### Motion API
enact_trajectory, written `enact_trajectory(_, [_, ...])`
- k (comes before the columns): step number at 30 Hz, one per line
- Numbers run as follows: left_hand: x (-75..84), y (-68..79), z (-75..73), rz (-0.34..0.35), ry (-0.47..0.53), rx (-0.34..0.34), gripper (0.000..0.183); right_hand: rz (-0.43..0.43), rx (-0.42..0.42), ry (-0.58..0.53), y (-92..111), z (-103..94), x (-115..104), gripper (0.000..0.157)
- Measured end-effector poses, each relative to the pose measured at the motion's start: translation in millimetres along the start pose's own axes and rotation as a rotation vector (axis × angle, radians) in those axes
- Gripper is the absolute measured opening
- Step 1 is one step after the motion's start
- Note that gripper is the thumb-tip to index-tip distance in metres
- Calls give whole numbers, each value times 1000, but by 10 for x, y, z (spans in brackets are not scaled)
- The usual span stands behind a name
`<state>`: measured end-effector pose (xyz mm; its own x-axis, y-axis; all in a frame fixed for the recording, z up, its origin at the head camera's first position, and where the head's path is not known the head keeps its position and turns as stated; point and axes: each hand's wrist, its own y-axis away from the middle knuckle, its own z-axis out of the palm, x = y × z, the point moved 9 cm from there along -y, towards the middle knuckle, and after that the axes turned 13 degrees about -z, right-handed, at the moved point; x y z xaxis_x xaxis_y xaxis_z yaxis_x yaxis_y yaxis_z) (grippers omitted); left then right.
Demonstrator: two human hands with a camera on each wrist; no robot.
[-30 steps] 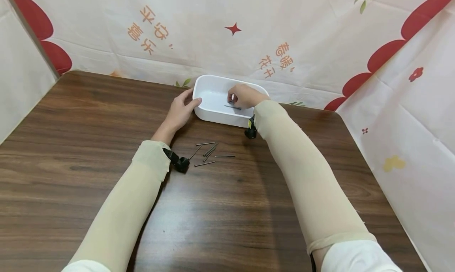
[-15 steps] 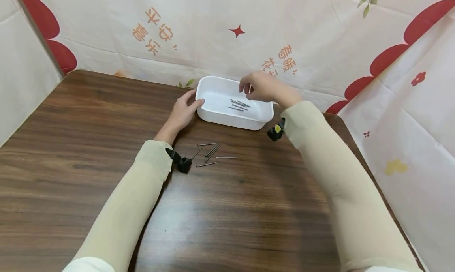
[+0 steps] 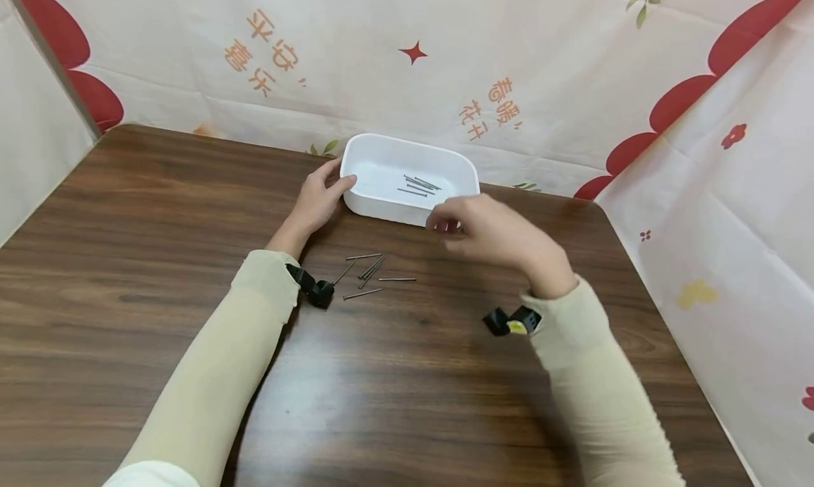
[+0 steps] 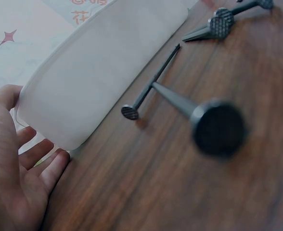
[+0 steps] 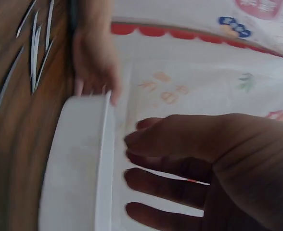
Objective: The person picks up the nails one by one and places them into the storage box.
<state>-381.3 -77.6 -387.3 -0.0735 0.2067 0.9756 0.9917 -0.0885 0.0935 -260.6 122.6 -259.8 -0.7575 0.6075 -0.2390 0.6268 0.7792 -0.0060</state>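
A white plastic box (image 3: 388, 208) with rounded corners stands near the table's back edge. My left hand (image 3: 318, 201) holds its left end, thumb over the rim and the other fingers on the outside wall; the left wrist view shows the hand (image 4: 16, 163) at that corner. Several nails (image 3: 420, 185) lie on the box's floor. More loose nails (image 3: 372, 268) are spread on the table in front of it, and one nail (image 4: 136, 103) looms close in the left wrist view. My right hand (image 3: 492, 232) hovers before the box's front right corner, fingers loosely bent and holding nothing.
The brown wooden table (image 3: 381, 381) stretches out on both sides of the arms. A pale printed cloth (image 3: 356, 63) hangs behind it and along the right side. Small black wrist cameras (image 3: 511, 322) jut from both cuffs.
My right hand has come up out of the box, leaving nails inside, then swung down and toward me past the front right corner. The left hand stays on the box.
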Motion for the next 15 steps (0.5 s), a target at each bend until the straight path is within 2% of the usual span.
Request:
enact_trajectory(5, [15, 7, 28, 4, -13, 0, 65, 18, 19, -129, 148, 233, -35, 21])
enact_trajectory(15, [26, 44, 0, 8, -28, 15, 65, -6, 19, -100, 122, 352, -88, 23])
